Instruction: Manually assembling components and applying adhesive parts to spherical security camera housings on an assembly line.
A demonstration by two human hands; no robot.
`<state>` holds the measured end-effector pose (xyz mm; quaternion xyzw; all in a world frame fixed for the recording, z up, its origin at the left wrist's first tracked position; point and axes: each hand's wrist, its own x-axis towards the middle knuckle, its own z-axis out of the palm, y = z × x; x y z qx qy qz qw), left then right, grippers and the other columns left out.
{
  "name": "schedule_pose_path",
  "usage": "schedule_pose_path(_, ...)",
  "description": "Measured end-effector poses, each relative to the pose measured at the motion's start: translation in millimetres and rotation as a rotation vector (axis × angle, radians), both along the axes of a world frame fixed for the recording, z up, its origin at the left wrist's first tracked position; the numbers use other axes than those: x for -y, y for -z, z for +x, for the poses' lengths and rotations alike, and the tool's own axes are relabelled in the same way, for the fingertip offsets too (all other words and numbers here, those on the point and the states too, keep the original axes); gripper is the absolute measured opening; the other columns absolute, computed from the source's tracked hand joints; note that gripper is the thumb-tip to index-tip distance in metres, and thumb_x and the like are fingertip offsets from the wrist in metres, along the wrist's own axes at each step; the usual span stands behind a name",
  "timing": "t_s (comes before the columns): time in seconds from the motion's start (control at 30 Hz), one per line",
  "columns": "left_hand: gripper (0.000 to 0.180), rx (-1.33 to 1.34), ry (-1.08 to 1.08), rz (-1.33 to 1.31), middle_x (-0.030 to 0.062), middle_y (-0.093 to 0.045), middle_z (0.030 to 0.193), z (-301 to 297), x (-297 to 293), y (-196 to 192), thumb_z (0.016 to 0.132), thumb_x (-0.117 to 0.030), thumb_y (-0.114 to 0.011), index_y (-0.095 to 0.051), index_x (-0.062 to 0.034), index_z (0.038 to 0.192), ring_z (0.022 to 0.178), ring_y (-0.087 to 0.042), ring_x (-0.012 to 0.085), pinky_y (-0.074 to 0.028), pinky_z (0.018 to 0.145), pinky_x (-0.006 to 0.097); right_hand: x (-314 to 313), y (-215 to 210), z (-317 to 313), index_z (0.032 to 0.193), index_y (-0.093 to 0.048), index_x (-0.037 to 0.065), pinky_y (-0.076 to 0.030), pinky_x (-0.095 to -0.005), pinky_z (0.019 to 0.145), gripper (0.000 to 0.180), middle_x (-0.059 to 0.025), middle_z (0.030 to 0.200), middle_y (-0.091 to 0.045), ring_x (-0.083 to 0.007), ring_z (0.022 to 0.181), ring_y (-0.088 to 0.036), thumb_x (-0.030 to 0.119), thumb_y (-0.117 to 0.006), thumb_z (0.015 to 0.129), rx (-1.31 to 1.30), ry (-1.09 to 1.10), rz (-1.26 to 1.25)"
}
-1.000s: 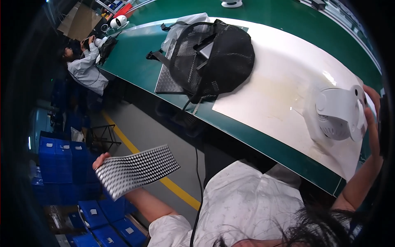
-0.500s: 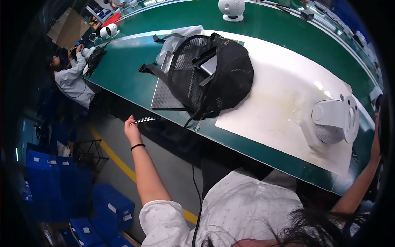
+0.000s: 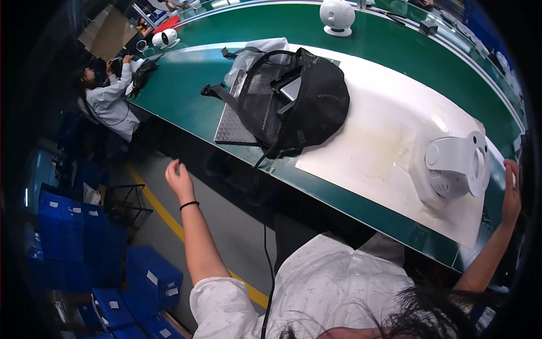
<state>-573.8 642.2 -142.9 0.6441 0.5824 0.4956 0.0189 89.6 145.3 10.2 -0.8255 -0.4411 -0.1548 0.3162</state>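
My left hand (image 3: 179, 179) is off the table's front edge, over the floor, with its fingers loosely apart and nothing visible in it. At the far right, my right hand (image 3: 511, 195) is raised beside the table end, fingers stretched out; the dark rim hides what lies beyond it. Nearest to that hand is a white rounded device (image 3: 451, 166) with a ring-shaped end, resting on a white sheet (image 3: 367, 152). A black mesh bag (image 3: 316, 107) lies at the table's middle, a grey and black boxy item (image 3: 291, 89) showing in its opening.
Under the bag is a dark textured panel (image 3: 232, 127), with clear plastic wrap (image 3: 240, 65) behind it. More white round devices (image 3: 337, 17) stand farther along the green table (image 3: 186, 85). Blue boxes (image 3: 152, 277) sit at lower left. Another person (image 3: 113, 101) works at the far left.
The dark strip with white spots at my left hand is no longer seen. My right hand has come further into view, and the whole view has shifted slightly.
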Motion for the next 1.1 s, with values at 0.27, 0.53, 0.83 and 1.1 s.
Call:
schedule_pose_path(0.27, 0.036, -0.460, 0.309, -0.265, 0.0194, -0.060, 0.093, 159.4, 31.1, -103.0, 0.077, -0.034, -0.059, -0.062, -0.0011, 0.092, 0.092, -0.056, 0.0346, -0.045, 0.078, 0.041, -61.3, -46.2, -47.8, 0.098, -0.058, 0.002, -0.038, -0.0269, 0.089, 0.016, -0.0087, 0.097, -0.057, -0.0175, 0.094, -0.054, 0.013, -0.049, 0.090, 0.153, -0.281, 0.175)
schedule_pose_path(0.53, 0.043, -0.659, 0.067, -0.479, 0.0133, -0.062, 0.096, 194.6, 18.9, -123.5, 0.070, -0.036, -0.069, -0.060, -0.0071, 0.100, 0.093, -0.058, 0.0298, -0.047, 0.076, 0.040, -43.4, -76.3, -97.3, 0.092, -0.059, 0.002, -0.039, -0.0466, 0.089, 0.016, -0.0149, 0.092, -0.059, -0.0278, 0.088, -0.057, 0.011, -0.047, 0.085, 0.593, -0.488, 0.124)
schedule_pose_path(0.83, 0.039, -0.437, 0.100, -0.563, 0.0184, -0.062, 0.084, 181.9, -21.3, -97.5, 0.067, -0.033, -0.070, -0.060, 0.0010, 0.084, 0.083, -0.060, 0.0313, -0.047, 0.072, 0.038, -22.9, -84.5, -99.2, 0.095, -0.055, -0.002, -0.037, -0.0488, 0.089, 0.024, -0.0164, 0.087, -0.057, -0.0288, 0.084, -0.055, 0.010, -0.040, 0.082, 0.533, -0.711, 0.311)
schedule_pose_path(1.1, 0.018, 0.360, 0.544, -0.614, -0.0020, -0.057, 0.069, 148.9, 34.2, -168.8, 0.082, -0.020, -0.061, -0.059, -0.0025, 0.079, 0.062, -0.050, 0.0060, -0.038, 0.056, 0.021, -38.4, -52.6, -102.0, 0.084, -0.056, 0.001, -0.042, -0.0427, 0.081, 0.018, -0.0147, 0.079, -0.057, -0.0240, 0.076, -0.055, 0.012, -0.042, 0.079, 0.166, -0.588, 1.044)
